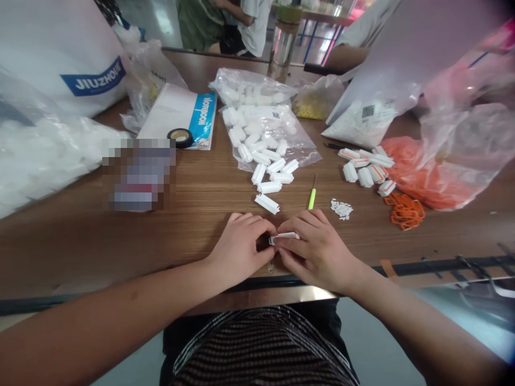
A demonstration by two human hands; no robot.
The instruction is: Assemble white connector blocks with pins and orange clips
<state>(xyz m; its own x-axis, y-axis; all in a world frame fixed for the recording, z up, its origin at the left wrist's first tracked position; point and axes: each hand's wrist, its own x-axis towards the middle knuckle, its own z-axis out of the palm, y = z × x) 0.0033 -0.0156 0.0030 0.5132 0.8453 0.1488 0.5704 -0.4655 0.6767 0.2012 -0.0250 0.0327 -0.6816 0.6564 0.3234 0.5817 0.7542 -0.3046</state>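
Near the table's front edge, my right hand (311, 244) is closed around a small white plastic housing (288, 235), which is partly hidden by the fingers. My left hand (243, 246) curls in from the other side, its thumb and fingertips pinching the left end of the same piece. Just beyond my hands lie several loose white plastic housings (267, 203), trailing out of an open clear bag (261, 115). A thin tool with a yellow-green handle (312, 198) lies above my right hand. Beside it is a little heap of tiny white parts (341, 209).
At right, several white pieces with orange strips (377, 172) sit by orange wire-like frames (406, 211) and a bag of orange parts (434, 174). Black tape (180, 138) rests on a notebook (203, 120). A bottle (281, 43) stands behind; a large white bag (44, 161) fills the left.
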